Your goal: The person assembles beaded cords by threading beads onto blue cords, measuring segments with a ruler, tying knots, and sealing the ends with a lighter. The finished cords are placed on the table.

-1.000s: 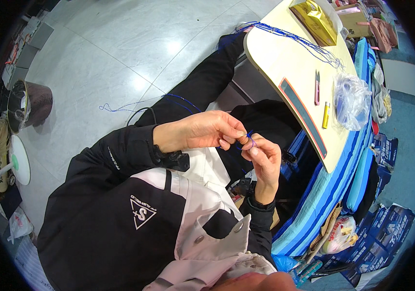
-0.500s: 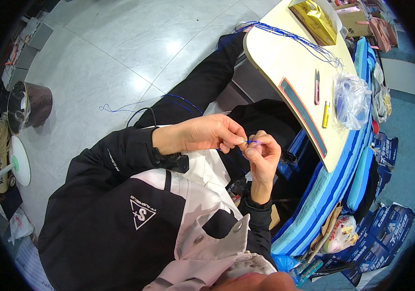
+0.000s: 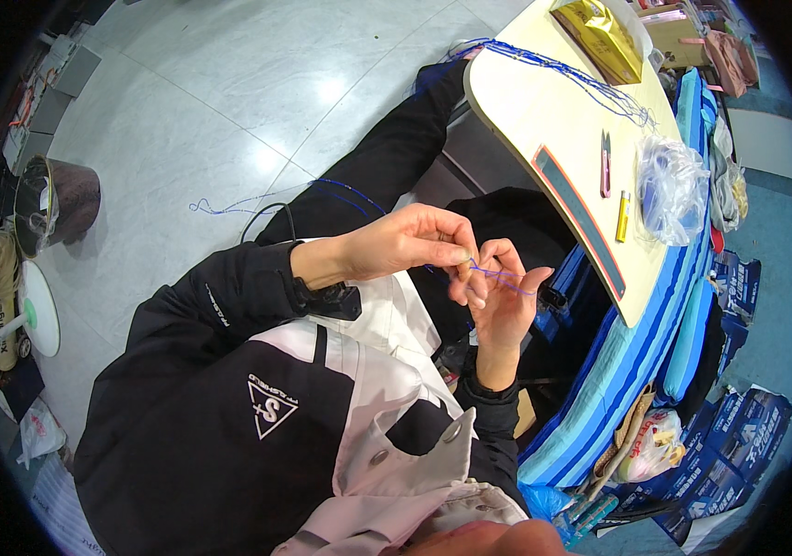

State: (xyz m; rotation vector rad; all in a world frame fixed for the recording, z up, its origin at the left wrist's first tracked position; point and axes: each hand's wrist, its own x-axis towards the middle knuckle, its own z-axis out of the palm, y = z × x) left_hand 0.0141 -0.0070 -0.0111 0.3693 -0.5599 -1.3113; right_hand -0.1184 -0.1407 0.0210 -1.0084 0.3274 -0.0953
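Evidently, the thread (image 3: 496, 272) is hanging between the two hands, in front of the person's body and left of the worktop (image 3: 507, 102). The left hand (image 3: 410, 243) is pinching it tightly between thumb and forefinger, seemingly because something so fine is needing a firm fixed point; exactly where it is entering the pinch, the fingertips are hiding. The right hand (image 3: 500, 301) is turning its palm toward the camera, its fingers spreading fairly wide, and the thread is running across them toward the thumb, so this hand is probably stretching the thread rather than gripping it. Whether the thread is looping around any finger, I cannot tell. A beaded strand (image 3: 340, 185) is lying over the left leg and trailing above the floor; whether it is joining the thread is unclear. On the worktop, a bundle of blue strands (image 3: 572, 67) is lying stretched out near the far box (image 3: 604, 46), perhaps so that they are not tangling. The snips (image 3: 605, 165) and a yellow tube (image 3: 623, 218) are resting between a dark strip (image 3: 579, 222) and a plastic bag (image 3: 672, 199), presumably within easy reach of the right hand.
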